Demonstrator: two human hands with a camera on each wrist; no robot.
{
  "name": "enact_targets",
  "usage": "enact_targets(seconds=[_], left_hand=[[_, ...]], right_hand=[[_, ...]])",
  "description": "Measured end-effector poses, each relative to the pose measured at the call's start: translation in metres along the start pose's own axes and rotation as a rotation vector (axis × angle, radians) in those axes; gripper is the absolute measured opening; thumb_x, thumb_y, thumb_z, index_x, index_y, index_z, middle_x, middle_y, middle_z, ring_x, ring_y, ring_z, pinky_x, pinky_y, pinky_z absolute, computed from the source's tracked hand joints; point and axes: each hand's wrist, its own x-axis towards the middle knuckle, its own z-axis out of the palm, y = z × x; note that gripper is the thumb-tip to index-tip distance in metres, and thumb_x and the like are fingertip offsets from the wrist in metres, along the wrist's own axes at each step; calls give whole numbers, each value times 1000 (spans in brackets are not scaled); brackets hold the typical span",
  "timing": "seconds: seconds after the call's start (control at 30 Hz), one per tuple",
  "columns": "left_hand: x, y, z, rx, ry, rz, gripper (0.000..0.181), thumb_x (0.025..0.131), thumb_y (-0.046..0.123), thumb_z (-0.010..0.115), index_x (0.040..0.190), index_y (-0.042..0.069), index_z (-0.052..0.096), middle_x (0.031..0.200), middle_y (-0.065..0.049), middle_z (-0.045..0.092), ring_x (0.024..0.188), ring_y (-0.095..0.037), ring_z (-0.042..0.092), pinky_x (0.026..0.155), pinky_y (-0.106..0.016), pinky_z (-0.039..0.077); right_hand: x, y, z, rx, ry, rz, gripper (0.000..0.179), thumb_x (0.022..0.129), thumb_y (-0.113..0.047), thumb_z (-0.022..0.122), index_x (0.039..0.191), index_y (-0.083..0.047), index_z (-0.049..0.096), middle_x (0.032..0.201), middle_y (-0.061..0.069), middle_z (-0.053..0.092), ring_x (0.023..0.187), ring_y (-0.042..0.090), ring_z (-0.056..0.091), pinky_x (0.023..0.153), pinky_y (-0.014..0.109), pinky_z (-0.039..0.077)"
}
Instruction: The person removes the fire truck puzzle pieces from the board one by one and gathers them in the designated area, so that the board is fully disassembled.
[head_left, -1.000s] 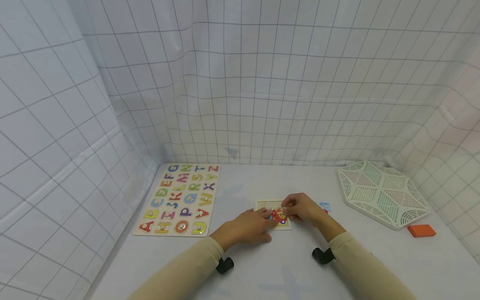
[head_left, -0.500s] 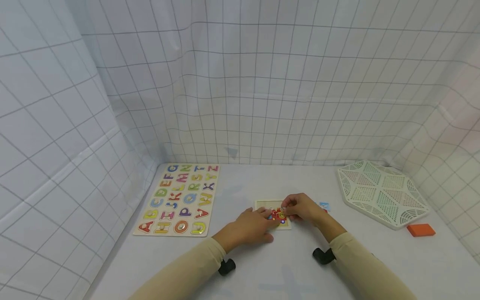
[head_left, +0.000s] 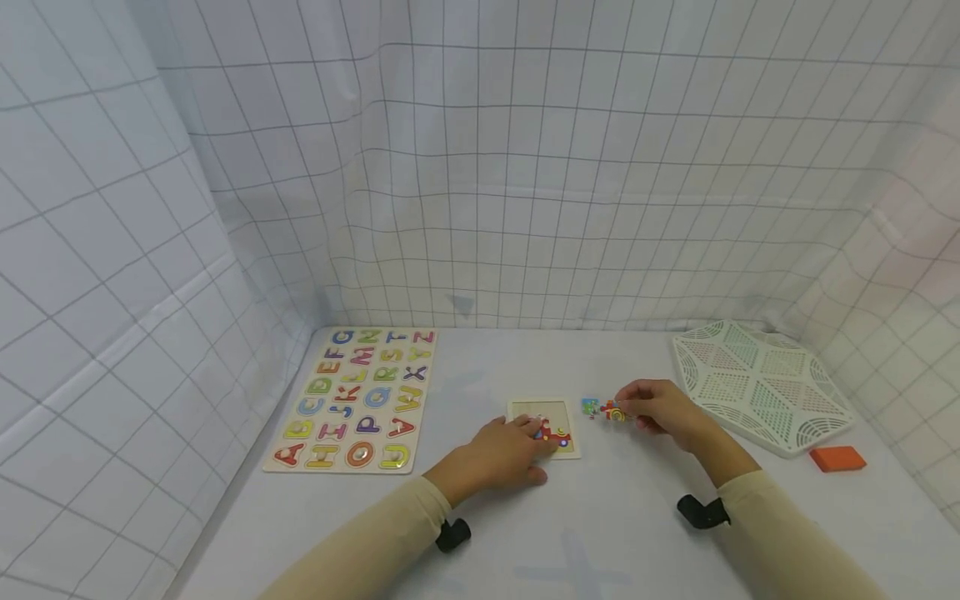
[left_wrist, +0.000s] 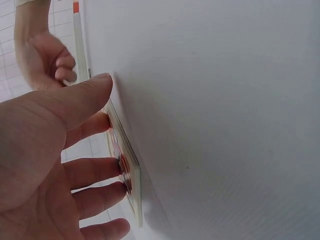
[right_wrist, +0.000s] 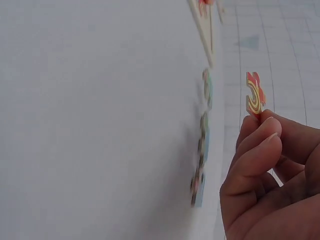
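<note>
My left hand (head_left: 498, 454) lies with its fingers straight, the fingertips resting on a small wooden puzzle tray (head_left: 553, 409). Part of a red picture (head_left: 553, 434) shows in the tray beside those fingers; the left part of it is hidden under them. To the right of the tray, my right hand (head_left: 663, 410) pinches a red and yellow jigsaw piece (right_wrist: 254, 95) between thumb and fingertips. In the right wrist view this piece stands above the table, apart from several loose jigsaw pieces (right_wrist: 204, 137) lying in a row. One loose blue-green piece (head_left: 590, 405) shows between tray and right hand.
At the left lies a letter board (head_left: 378, 412) filled with coloured letters. A white perforated plate (head_left: 765, 387) lies at the back right, with an orange block (head_left: 837, 458) at its near corner. Grid-patterned white curtains (head_left: 495, 192) enclose the table on the sides and back.
My right hand has moved right, off the tray's edge, carrying the red and yellow jigsaw piece with it. The blue-green piece is uncovered now. My left hand has stayed on the tray.
</note>
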Motion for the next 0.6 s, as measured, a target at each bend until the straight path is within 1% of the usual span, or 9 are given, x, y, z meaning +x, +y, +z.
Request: enact_targets(seconds=[0.13,0.23,0.3,0.4,0.47,0.6], left_hand=[[-2,1,-2,-11,0,2,51,97,48,64,147,37,56,157,-2,47,147,-22,40,114,-52,39],[-4,-2,-1,-29,-7,9,52,98,47,64,148,37,54,158,-2,45,149,-22,38,115,-53,38],[-4,-4,0,-47,-13,16,52,99,45,63,149,37,53,160,-1,43,150,-22,36,116,-53,36],[-4,-6,1,-66,-22,33,53,99,45,63,150,37,50,162,-1,39,152,-21,32,117,-53,35],[-5,-9,2,-63,-25,43,55,99,45,63,151,37,49,163,-2,37,153,-21,30,117,-52,35],[-8,-10,2,-47,-32,52,57,99,47,62,153,38,46,165,-2,34,154,-20,27,118,-51,34]], right_hand=[[-20,20,-28,-55,34,41,25,99,-17,65,115,2,66,88,2,62,67,11,51,58,24,46],[-30,29,-38,-80,42,86,24,97,-15,67,115,2,65,85,0,61,65,11,51,57,23,46],[-33,32,-41,-99,29,97,24,96,-16,69,113,1,65,84,1,61,66,12,52,58,23,47],[-34,33,-41,-135,23,86,23,96,-16,70,110,1,65,85,2,61,67,13,53,57,24,46],[-31,32,-38,-162,26,66,20,96,-15,69,107,1,66,85,3,60,67,14,53,57,25,46],[-28,29,-33,-200,43,63,15,96,-13,68,102,0,66,83,4,59,67,16,52,57,26,45]])
